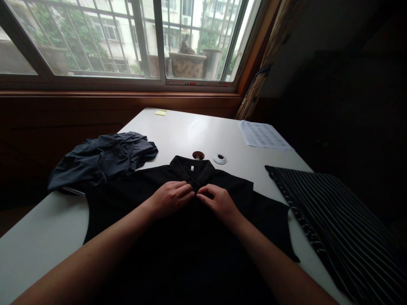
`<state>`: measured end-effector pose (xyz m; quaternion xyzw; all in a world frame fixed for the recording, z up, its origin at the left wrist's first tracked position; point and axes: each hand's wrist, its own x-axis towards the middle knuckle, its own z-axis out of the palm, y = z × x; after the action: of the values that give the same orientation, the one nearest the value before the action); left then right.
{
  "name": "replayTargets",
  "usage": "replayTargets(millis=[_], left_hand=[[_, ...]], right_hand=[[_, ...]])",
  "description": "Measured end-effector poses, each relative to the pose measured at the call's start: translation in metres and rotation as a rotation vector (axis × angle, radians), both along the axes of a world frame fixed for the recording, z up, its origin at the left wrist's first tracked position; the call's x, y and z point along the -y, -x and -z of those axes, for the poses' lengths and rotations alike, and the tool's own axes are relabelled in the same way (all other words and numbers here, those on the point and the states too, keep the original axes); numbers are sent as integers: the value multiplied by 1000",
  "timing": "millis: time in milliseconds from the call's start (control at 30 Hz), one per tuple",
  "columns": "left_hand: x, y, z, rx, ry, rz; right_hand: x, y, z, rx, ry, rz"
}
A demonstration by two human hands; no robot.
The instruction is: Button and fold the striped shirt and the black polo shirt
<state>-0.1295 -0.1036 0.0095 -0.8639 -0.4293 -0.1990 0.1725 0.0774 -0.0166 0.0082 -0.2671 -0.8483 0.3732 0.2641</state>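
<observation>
A black polo shirt [133, 203] lies flat, front up, on the white table [190, 131], its collar pointing away from me. My left hand [171, 197] and my right hand [218, 201] meet at the placket just below the collar. Both hands have their fingers curled and pinched on the shirt's front opening. Whether a button sits between the fingertips is too small and dark to tell.
A crumpled dark blue garment [101, 159] lies at the table's left. A black striped garment [337, 228] lies at the right. A printed sheet [263, 135], a yellow sticky note [160, 112], a cable hole [198, 155] and its white cap [219, 159] are farther back, under the window.
</observation>
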Motion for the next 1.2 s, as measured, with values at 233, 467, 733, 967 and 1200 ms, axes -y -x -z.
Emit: replayTargets(millis=[233,467,733,967,1200], left_hand=[[-2,3,6,153,124,43],[-2,1,11,357,193,11],[6,-13,7,565,351,-200],[16,-22,-8,730,445,-262],[13,-23,-5,873,493,-313]], right_hand=[[2,0,-1,12,-4,13],[4,1,-1,12,-3,33],[6,3,-2,40,-30,42],[9,3,0,39,-107,41],[11,4,-1,57,-148,33]])
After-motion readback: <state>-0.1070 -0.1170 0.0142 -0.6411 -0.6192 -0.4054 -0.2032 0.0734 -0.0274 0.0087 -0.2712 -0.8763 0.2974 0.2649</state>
